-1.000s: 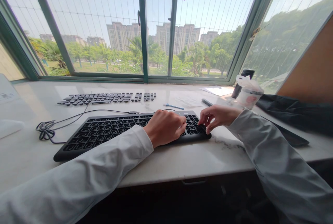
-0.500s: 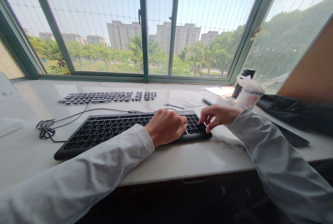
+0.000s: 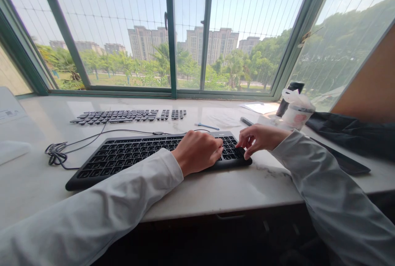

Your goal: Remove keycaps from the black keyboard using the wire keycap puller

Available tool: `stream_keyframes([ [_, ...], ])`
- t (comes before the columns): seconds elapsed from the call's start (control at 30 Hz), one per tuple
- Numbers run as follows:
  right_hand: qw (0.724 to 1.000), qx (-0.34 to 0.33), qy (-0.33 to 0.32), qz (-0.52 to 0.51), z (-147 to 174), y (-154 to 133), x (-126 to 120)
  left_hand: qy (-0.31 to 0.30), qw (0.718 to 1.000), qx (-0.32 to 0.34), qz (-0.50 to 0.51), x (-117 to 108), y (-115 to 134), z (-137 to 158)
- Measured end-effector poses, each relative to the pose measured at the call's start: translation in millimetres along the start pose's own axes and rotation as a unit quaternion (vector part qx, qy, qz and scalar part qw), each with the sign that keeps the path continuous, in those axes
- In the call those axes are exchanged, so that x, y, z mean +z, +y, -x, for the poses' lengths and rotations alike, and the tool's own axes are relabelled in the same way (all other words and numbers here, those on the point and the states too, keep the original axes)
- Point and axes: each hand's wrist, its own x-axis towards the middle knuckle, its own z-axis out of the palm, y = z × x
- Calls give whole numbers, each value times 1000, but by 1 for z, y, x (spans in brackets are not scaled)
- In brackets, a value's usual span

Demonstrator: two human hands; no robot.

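Note:
A black keyboard (image 3: 123,155) with its key sockets bare lies slanted on the white counter. Closed with the fingers curled, my left hand (image 3: 197,150) rests over its right part; whatever those fingers may hold is hidden behind the hand. My right hand (image 3: 259,139) pinches down at the number pad's right edge, thumb and fingers around a small dark keycap (image 3: 240,150). Beyond the keyboard, the removed keycaps (image 3: 129,115) are laid out in rows in keyboard order.
A thin blue tool (image 3: 208,126) lies behind the keyboard. The coiled cable (image 3: 56,153) sits at left. On the right are a dark pen-like stick (image 3: 246,121), a bagged cup (image 3: 296,115), a black flat object (image 3: 348,161) and dark cloth (image 3: 354,130). Windows line the back.
The view has shifted very slightly. Both hands stay at the same places on the keyboard, and nothing else has visibly moved.

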Motion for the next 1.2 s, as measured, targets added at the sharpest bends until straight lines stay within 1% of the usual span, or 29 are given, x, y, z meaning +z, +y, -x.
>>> stream_keyframes([
  [0.13, 1000, 1, -21, -9, 4, -5, -1, 12, 1000, 8, 17, 0, 2, 0],
  [0.23, 998, 10, -41, -37, 5, -4, -2, 19, 998, 37, 43, -1, 6, 0],
  [0.33, 998, 9, -37, -45, 4, -1, -2, 13, 996, 61, 57, -1, 11, 0],
  [0.43, 999, -18, -8, -30, 3, 2, -1, 10, 996, 67, 63, -1, 14, -1],
  [0.53, 998, -65, 17, -4, 3, 4, -1, 14, 995, 71, 67, 0, 16, -1],
  [0.6, 996, -89, 23, 0, 3, 6, -1, 15, 995, 75, 70, 3, 19, -1],
  [0.67, 995, -96, 20, -16, 3, 10, 0, 5, 994, 83, 72, 6, 22, -2],
  [0.8, 993, -80, -4, -85, -2, 23, 2, -24, 992, 105, 59, 12, 28, -4],
  [0.93, 985, -50, -30, -164, -7, 34, 5, -26, 993, 105, 46, 15, 29, -6],
  [1.1, 978, -29, -54, -200, -8, 34, 6, -23, 990, 130, 50, 14, 28, -7],
  [1.2, 973, -22, -73, -220, -8, 32, 6, -19, 989, 135, 51, 14, 28, -7],
])
